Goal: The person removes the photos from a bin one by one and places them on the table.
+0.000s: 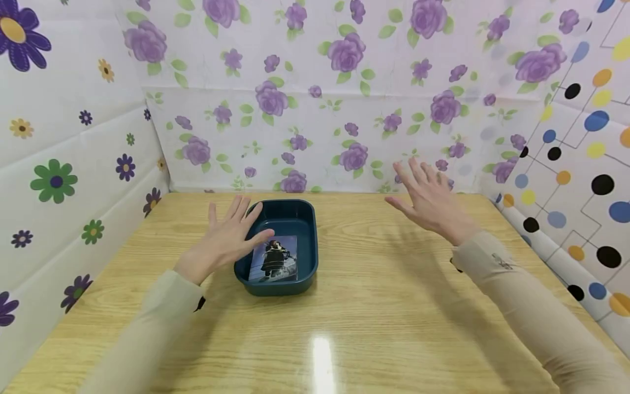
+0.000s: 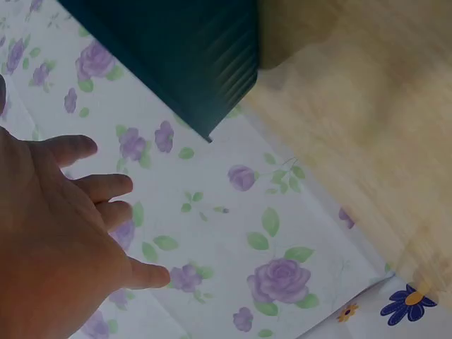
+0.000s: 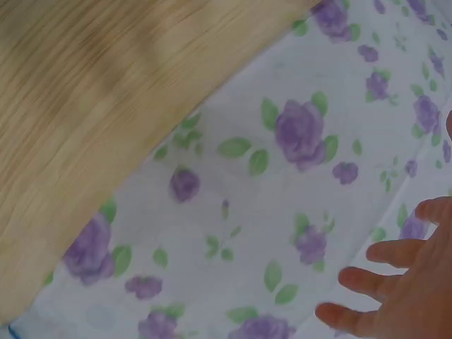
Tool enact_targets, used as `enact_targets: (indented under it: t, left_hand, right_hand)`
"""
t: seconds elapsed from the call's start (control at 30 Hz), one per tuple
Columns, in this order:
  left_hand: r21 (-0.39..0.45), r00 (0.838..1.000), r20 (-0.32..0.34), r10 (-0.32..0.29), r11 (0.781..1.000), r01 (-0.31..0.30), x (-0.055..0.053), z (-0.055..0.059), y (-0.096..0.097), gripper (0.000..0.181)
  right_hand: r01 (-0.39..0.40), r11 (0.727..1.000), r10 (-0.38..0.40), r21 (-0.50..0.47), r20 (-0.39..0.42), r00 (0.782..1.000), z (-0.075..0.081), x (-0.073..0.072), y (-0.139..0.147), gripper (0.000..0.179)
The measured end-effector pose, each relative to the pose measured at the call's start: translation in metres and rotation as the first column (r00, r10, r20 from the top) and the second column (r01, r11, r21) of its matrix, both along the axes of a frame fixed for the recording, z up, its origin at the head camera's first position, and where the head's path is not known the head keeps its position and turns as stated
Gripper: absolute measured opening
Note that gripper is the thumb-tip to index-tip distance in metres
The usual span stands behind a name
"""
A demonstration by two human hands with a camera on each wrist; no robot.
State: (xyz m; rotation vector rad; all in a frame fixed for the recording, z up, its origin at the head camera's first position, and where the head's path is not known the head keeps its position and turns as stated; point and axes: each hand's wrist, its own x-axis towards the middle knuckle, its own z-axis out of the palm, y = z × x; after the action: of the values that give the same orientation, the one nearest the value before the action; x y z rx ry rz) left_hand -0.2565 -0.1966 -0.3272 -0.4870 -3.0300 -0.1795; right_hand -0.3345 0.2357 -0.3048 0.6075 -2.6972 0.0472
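A dark teal rectangular bin (image 1: 307,241) stands on the wooden table, left of centre in the head view. Inside it lies a picture card (image 1: 273,260) showing a dark-clothed figure against a bluish background. My left hand (image 1: 223,238) is spread over the bin's left side, its thumb overlapping the card in view and holding nothing. In the left wrist view, that hand (image 2: 63,219) appears apart from the bin (image 2: 205,63). My right hand (image 1: 433,202) hovers above the table's right part, fingers straight and apart, holding nothing. Its fingers (image 3: 388,282) show at the right wrist view's edge.
The wooden table (image 1: 364,306) reaches back to a wall sheet with purple roses (image 1: 344,52). A daisy-patterned sheet (image 1: 83,158) bounds the left side, and a dotted sheet (image 1: 585,180) the right. Light glares on the table's front.
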Motion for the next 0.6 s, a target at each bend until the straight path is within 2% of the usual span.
enact_targets:
  t: [0.07,0.13,0.27,0.4,0.6]
  left_hand:
    - [0.001,0.999,0.036,0.010,1.000,-0.010,0.010,-0.004,-0.006,0.092]
    - [0.013,0.997,0.069,0.018,1.000,-0.019,0.020,-0.009,-0.011,0.096]
    - [0.041,0.992,0.125,0.033,0.998,-0.038,0.035,-0.019,-0.013,0.106]
    - [0.052,0.985,0.167,0.038,0.998,-0.047,0.043,-0.029,-0.011,0.112]
    - [0.058,0.977,0.207,0.051,0.996,-0.064,0.046,-0.034,-0.014,0.117]
  right_hand:
    - [-0.048,0.998,0.051,-0.050,0.071,0.996,0.003,-0.005,-0.017,0.080]
    - [-0.093,0.989,0.110,-0.113,0.154,0.982,0.006,-0.010,-0.035,0.080]
    - [-0.151,0.950,0.234,-0.273,0.306,0.923,0.011,-0.021,-0.071,0.078]
    - [-0.198,0.907,0.339,-0.371,0.368,0.866,0.011,-0.033,-0.108,0.076]
    - [-0.272,0.883,0.429,-0.383,0.422,0.799,0.005,-0.047,-0.162,0.063]
